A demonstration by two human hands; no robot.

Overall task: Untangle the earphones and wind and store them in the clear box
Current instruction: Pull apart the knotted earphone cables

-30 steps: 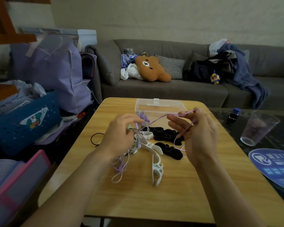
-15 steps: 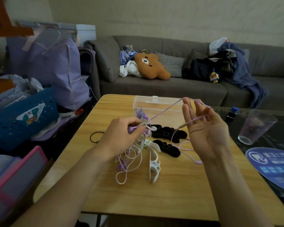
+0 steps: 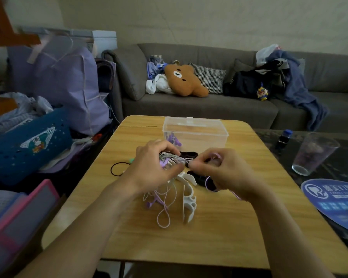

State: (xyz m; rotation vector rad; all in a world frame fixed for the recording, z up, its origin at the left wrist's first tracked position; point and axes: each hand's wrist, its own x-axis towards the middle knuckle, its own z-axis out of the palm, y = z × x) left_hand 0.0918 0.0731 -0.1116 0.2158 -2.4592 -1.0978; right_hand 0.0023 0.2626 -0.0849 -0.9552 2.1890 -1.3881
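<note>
Dangling over the wood-grain table point(image 3: 219, 233): thin white and lilac earphones point(image 3: 165, 199), bunched cords gripped by the left hand point(image 3: 155, 167) | a lilac strand pinched by the right hand point(image 3: 227, 173), hands close together | clear box point(image 3: 195, 133) of smooth rectangular plastic set behind.

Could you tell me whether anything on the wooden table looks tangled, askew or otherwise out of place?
Yes: the earphone cables are a knotted purple-and-white snarl, gripped by the left hand and pinched by the right hand, with loops trailing onto the table. A white winder hangs caught among them.
</note>
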